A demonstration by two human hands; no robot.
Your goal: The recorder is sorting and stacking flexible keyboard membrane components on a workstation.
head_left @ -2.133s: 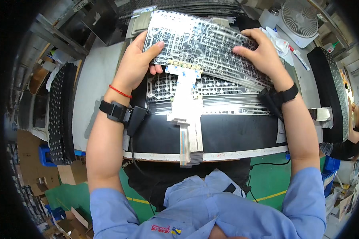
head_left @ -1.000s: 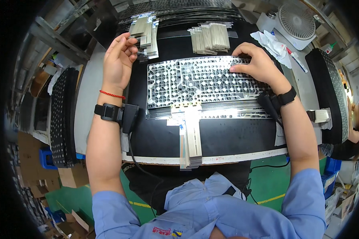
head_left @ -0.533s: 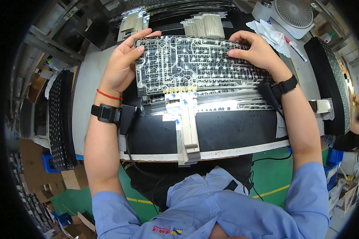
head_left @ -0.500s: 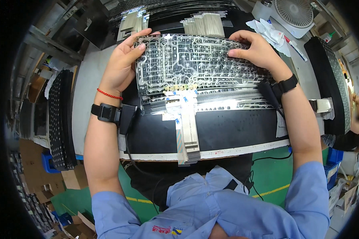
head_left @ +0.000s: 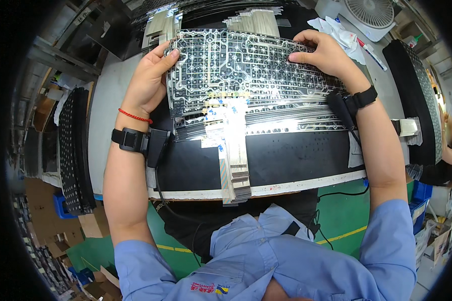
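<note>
I hold a stack of see-through keyboard membrane sheets [head_left: 246, 67], printed with silver traces, up at a tilt over the table. My left hand [head_left: 149, 75] grips their left edge, thumb in front and fingers behind. At the upper right, my right hand [head_left: 327, 56] pinches them the same way, its thumb lying on the front face. Below the raised sheets, more fanned membrane sheets [head_left: 296, 123] show as layered edges. Flat silver ribbon tails [head_left: 237, 150] hang from the stack's middle over the front table edge. Glare hides part of the sheets.
Two bundles of pale ribbon tails [head_left: 256, 27] lie at the back beside other dark sheets. A white fan [head_left: 369, 17], crumpled tissue [head_left: 331, 31] and a marker [head_left: 371, 55] are at the back right. Dotted black padded pieces [head_left: 75, 150] flank the table; cables hang below.
The held membrane sheets have risen a little and moved toward the far side, and their tails shifted with them. Both hands keep their grip.
</note>
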